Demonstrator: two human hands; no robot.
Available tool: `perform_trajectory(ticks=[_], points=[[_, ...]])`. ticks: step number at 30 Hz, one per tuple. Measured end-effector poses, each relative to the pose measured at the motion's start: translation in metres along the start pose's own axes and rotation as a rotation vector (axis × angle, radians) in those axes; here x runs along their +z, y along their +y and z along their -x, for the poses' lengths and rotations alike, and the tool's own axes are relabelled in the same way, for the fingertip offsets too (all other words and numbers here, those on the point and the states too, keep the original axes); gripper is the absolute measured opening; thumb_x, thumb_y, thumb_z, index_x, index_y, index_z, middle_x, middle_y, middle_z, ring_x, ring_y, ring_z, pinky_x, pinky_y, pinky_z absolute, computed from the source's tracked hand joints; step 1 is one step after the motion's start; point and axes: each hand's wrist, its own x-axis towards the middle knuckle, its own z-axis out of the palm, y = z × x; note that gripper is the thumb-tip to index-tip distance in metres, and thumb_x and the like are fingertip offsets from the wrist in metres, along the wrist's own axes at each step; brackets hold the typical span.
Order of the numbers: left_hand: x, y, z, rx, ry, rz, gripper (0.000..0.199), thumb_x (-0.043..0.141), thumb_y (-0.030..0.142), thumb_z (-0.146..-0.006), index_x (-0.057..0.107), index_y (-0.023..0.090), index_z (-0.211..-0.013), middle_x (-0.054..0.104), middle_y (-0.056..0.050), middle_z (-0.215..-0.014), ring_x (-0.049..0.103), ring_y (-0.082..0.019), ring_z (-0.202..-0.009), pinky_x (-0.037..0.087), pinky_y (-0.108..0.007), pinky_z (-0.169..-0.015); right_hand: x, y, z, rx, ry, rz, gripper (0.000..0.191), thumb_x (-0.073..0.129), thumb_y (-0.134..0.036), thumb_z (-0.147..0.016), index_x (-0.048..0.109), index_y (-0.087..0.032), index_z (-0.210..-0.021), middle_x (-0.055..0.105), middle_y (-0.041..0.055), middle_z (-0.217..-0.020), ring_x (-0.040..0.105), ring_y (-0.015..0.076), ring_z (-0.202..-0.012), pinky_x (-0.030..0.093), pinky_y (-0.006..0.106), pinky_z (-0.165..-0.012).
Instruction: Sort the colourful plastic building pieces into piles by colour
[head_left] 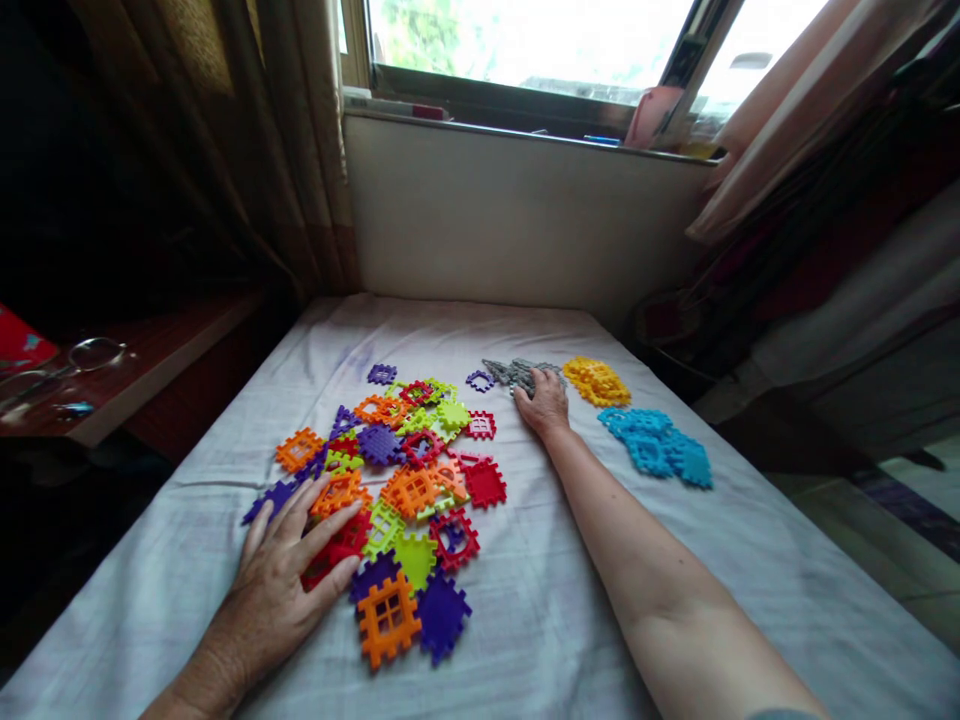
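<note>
My left hand (289, 575) lies at the left side of a mixed pile of plastic interlocking tiles, its fingers spread over red and orange ones. Near that hand are an orange window tile (389, 620), a purple tile (442, 615) and a lime-green tile (415, 560). My right hand (545, 403) reaches forward onto a heap of grey tiles (517, 372), thumb and fingers apart; its fingertips partly cover the heap. Just left of the grey heap sits a purple frame tile (480, 381).
Yellow tiles (598, 382) are heaped right of the grey ones, with blue tiles (660, 447) nearer. A pale sheet (540, 600) covers the surface, which ends at a wall (525, 220) below a window. Glasses (96, 353) rest on a wooden table at left.
</note>
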Motion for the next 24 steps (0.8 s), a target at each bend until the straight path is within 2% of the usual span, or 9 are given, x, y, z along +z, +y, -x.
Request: perform_trajectory(ticks=[4,7,11,15,18,21,24], points=[[-0.001,0.002,-0.001,-0.013,-0.010,0.010,0.046,0.053,0.049,-0.088,0.061,0.041,-0.133,0.044,-0.004,-0.156,0.042,-0.034,-0.141,0.026,-0.062,-0.117,-0.004,-0.004,0.006,0.033,0.054,0.026,0.053,0.053,-0.040,-0.090,0.055,-0.020,-0.139,0.043,0.0166,-0.152,0.039,0.0330,-0.136,0.031,0.050,-0.111],[-0.001,0.003,-0.001,-0.011,-0.010,0.013,0.046,0.051,0.049,-0.090,0.060,0.042,-0.134,0.046,-0.005,-0.154,0.042,-0.034,-0.141,0.026,-0.063,-0.116,-0.011,-0.025,0.009,-0.073,0.021,0.032,0.049,0.050,-0.039,-0.093,0.055,-0.023,-0.139,0.043,0.0129,-0.154,0.036,0.0302,-0.140,0.028,0.048,-0.114],[-0.003,0.004,-0.002,-0.014,-0.042,0.026,0.044,0.051,0.047,-0.091,0.060,0.041,-0.133,0.048,-0.005,-0.153,0.041,-0.033,-0.142,0.026,-0.064,-0.116,-0.017,-0.084,0.016,-0.306,-0.227,0.000,0.056,0.050,-0.052,-0.095,0.049,-0.028,-0.146,0.045,0.0090,-0.154,0.040,0.0259,-0.139,0.035,0.040,-0.111],[-0.008,0.007,-0.003,-0.012,-0.045,0.065,0.044,0.049,0.046,-0.092,0.058,0.038,-0.135,0.049,-0.008,-0.152,0.042,-0.033,-0.142,0.026,-0.066,-0.115,-0.021,-0.148,0.040,-0.455,-0.463,0.003,0.064,0.047,-0.067,-0.091,0.048,-0.035,-0.146,0.048,0.0088,-0.150,0.041,0.0305,-0.139,0.034,0.053,-0.112],[-0.011,0.011,-0.005,-0.033,-0.029,0.113,0.045,0.049,0.044,-0.092,0.056,0.031,-0.134,0.049,-0.011,-0.152,0.044,-0.031,-0.141,0.025,-0.065,-0.116,-0.026,-0.175,0.068,-0.566,-0.538,-0.007,0.068,0.054,-0.072,-0.084,0.052,-0.036,-0.142,0.049,0.0089,-0.149,0.041,0.0324,-0.138,0.035,0.056,-0.110],[-0.012,0.015,-0.007,-0.057,-0.025,0.144,0.037,0.052,0.044,-0.090,0.058,0.028,-0.123,0.050,-0.011,-0.151,0.044,-0.030,-0.141,0.023,-0.065,-0.118,-0.034,-0.174,0.093,-0.606,-0.525,-0.014,0.065,0.062,-0.067,-0.082,0.057,-0.036,-0.138,0.048,0.0097,-0.149,0.044,0.0327,-0.136,0.035,0.057,-0.109],[-0.013,0.017,-0.009,-0.054,-0.027,0.163,0.032,0.055,0.044,-0.088,0.059,0.027,-0.115,0.054,-0.010,-0.148,0.045,-0.031,-0.140,0.021,-0.066,-0.118,-0.047,-0.147,0.112,-0.634,-0.499,-0.017,0.049,0.062,-0.057,-0.085,0.063,-0.035,-0.130,0.049,0.0080,-0.150,0.044,0.0302,-0.137,0.032,0.057,-0.110]])
